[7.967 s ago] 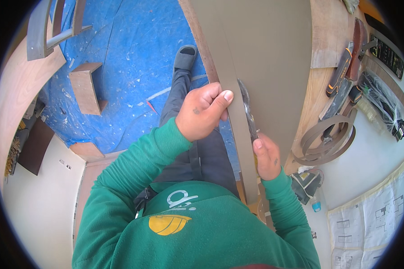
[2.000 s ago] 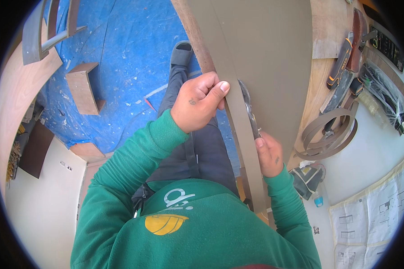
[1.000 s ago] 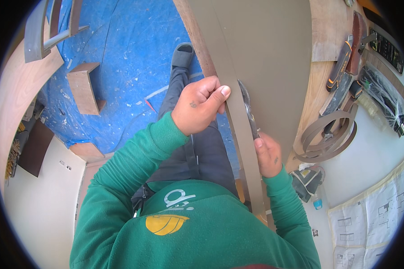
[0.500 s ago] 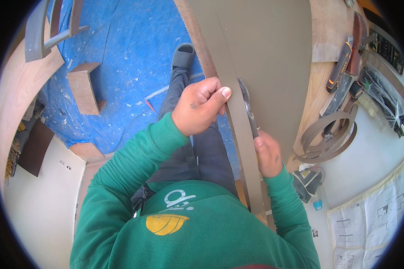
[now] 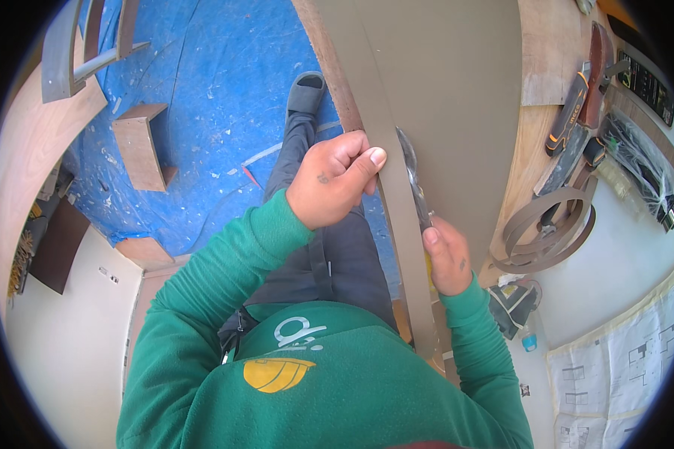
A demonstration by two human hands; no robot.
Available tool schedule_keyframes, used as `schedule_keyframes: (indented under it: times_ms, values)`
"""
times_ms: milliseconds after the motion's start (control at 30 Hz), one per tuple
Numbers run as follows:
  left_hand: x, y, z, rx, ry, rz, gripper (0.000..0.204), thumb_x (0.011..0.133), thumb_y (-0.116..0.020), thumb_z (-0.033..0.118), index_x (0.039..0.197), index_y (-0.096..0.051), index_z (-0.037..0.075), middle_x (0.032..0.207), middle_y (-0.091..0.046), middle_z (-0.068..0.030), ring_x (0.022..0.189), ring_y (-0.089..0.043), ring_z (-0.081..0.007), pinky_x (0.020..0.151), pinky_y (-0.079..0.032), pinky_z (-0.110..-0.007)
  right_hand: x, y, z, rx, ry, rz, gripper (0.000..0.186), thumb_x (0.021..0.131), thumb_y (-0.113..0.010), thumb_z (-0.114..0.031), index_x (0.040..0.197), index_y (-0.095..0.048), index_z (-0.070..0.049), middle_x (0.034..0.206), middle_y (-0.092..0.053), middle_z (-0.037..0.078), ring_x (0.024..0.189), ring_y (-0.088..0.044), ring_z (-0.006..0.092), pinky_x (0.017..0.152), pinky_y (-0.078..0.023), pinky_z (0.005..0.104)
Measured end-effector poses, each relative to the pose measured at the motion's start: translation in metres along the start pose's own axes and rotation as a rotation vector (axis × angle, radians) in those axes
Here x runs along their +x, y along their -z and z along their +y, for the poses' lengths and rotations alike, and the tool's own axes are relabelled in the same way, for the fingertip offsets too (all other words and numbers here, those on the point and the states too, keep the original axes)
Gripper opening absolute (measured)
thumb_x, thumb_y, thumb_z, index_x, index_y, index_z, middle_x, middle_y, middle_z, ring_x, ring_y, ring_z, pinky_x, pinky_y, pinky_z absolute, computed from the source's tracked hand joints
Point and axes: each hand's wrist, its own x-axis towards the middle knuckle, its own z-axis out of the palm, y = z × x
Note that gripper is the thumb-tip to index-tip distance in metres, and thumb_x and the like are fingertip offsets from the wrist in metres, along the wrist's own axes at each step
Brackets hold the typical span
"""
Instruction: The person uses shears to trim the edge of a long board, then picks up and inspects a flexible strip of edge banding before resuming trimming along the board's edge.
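Centre of the frame: one grey-brown strip, running lengthwise along the near edge of a wide board of like colour, down toward the wearer's waist. Left hand: thumb and fingers pinched together on the strip's left edge, no gap between them. Right hand, just right of the strip: fingers closed round a metal tool, its handle mostly hidden, its dark blade end pointing up the frame beside the strip. Right of the frame: one loose coil of brown banding; above it, a black-and-orange knife. Lower right: printed drawings. Upper left: blue sheet on the floor, bearing a small wooden bracket.
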Motion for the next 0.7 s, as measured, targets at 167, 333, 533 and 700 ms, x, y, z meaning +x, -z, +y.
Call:
schedule_keyframes:
  times_ms: [167, 333, 533, 700]
  values:
    - [0.0, 0.0, 0.0, -0.004, -0.007, 0.002, 0.03, 0.108, -0.053, 0.029, 0.101, -0.065, 0.003, 0.073, -0.062, -0.0014, 0.057, -0.053, -0.0067, 0.053, -0.043, -0.022, -0.002, 0.001, 0.008, 0.009, -0.012, -0.01, 0.046, 0.106, -0.052, -0.042, 0.092, -0.059, 0.001, 0.075, -0.049, 0.003, 0.072, -0.043, 0.013, 0.065, -0.041, 0.0313]
    - [0.0, 0.0, -0.001, -0.014, -0.009, 0.005, 0.03, 0.108, -0.054, 0.029, 0.101, -0.065, 0.003, 0.073, -0.062, -0.0015, 0.057, -0.053, -0.0067, 0.052, -0.043, -0.022, -0.003, 0.001, 0.012, 0.021, -0.017, 0.017, 0.045, 0.106, -0.054, -0.041, 0.089, -0.058, 0.001, 0.074, -0.048, 0.002, 0.07, -0.043, 0.0126, 0.064, -0.04, 0.0313]
    - [-0.001, -0.002, 0.002, 0.003, 0.007, 0.004, 0.03, 0.108, -0.054, 0.029, 0.102, -0.066, 0.002, 0.073, -0.062, -0.0015, 0.056, -0.053, -0.0067, 0.052, -0.043, -0.022, 0.002, 0.004, 0.005, -0.008, -0.005, -0.004, 0.046, 0.106, -0.053, -0.041, 0.089, -0.058, 0.001, 0.074, -0.05, 0.003, 0.071, -0.044, 0.0126, 0.064, -0.041, 0.0316]
    - [-0.001, -0.001, 0.0, -0.01, -0.004, 0.009, 0.031, 0.108, -0.054, 0.03, 0.102, -0.066, 0.002, 0.073, -0.062, -0.0015, 0.056, -0.053, -0.0067, 0.052, -0.043, -0.022, 0.006, -0.001, -0.002, 0.013, 0.012, 0.006, 0.049, 0.107, -0.051, -0.043, 0.089, -0.057, 0.002, 0.075, -0.051, 0.004, 0.073, -0.045, 0.0131, 0.066, -0.042, 0.0317]
